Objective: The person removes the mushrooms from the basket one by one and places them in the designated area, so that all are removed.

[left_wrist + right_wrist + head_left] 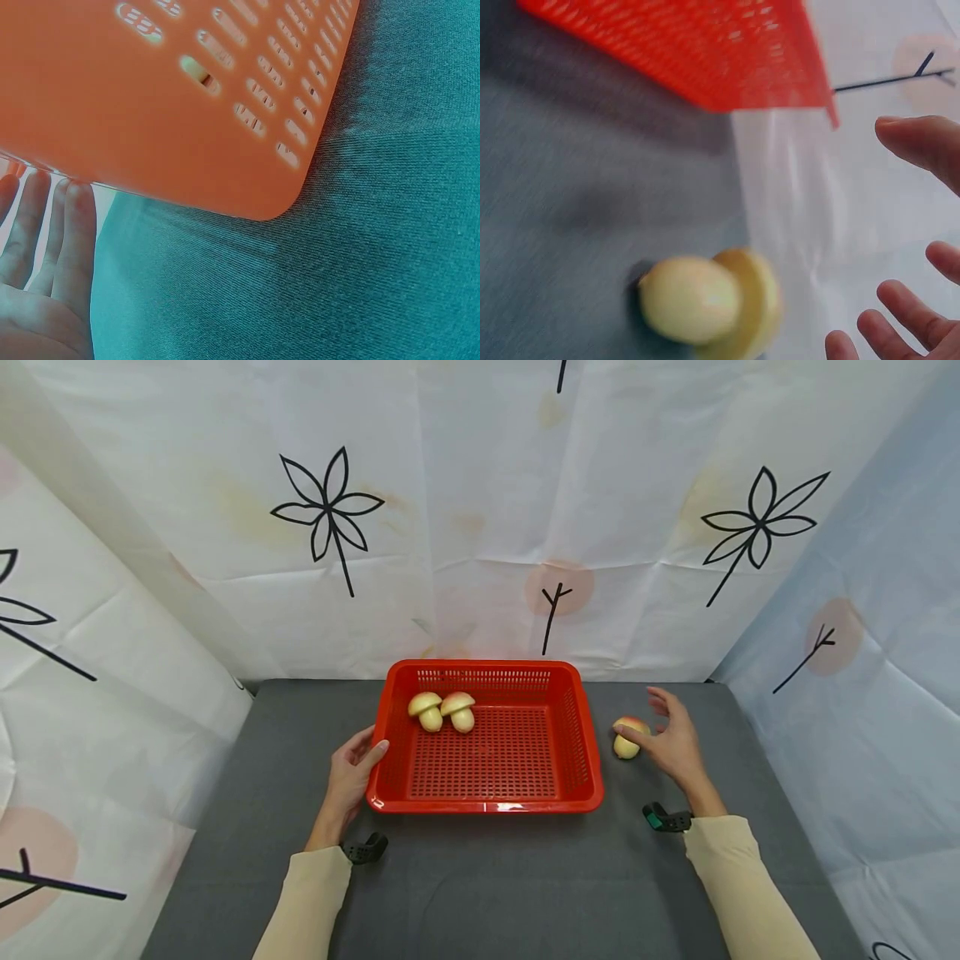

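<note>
A red plastic basket (486,806) stands on the grey table. My left hand (351,777) grips its left rim, the thumb over the edge and the fingers along the outside wall; the left wrist view shows those fingers (78,225) reaching up to the rim. Two mushrooms with pale stems lie side by side in the basket's back left part, a left one (426,710) and a right one (459,712). To the right of the basket, a third mushroom (627,748) rests on the table. Close over it, my right hand (675,743) is spread, thumb apart from the fingers.
Grey cloth covers the table (480,893). White curtains with black plant drawings rise behind the table (465,527) and along both sides. Each wrist wears a dark band, one on the left (366,848) and one on the right (666,818).
</note>
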A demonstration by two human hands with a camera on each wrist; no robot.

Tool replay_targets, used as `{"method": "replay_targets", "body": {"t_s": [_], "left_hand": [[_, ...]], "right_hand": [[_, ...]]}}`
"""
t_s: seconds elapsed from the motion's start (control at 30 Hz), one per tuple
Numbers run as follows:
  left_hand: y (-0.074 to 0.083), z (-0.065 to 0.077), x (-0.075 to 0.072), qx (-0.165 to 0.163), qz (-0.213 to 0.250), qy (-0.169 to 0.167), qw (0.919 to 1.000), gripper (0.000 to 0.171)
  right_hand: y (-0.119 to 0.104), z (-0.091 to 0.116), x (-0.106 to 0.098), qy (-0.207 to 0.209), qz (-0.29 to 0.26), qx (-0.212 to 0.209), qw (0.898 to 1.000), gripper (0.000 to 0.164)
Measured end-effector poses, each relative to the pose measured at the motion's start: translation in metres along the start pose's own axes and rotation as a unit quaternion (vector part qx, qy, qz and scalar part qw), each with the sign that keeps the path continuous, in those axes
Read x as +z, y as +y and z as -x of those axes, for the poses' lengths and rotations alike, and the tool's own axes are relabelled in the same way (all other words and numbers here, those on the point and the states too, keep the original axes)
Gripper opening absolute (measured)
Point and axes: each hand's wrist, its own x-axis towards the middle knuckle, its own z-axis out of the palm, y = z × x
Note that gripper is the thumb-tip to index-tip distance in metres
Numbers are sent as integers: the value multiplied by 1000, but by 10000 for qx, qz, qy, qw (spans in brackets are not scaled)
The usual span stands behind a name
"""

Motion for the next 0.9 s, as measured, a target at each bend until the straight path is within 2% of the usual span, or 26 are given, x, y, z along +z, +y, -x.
{"method": "replay_targets", "body": {"t_s": [0.4, 0.7, 0.9], "left_hand": [[0, 0, 0, -28, -24, -14, 10000, 53], [-3, -1, 0, 44, 16, 2, 10000, 52], [-4, -1, 0, 96, -19, 9, 10000, 53]], "right_hand": [[-51, -9, 18, -258, -205, -692, 9971, 84], [-78, -18, 46, -643, -514, -836, 9931, 83], [-91, -24, 72, -990, -714, -1048, 9870, 82]]}}
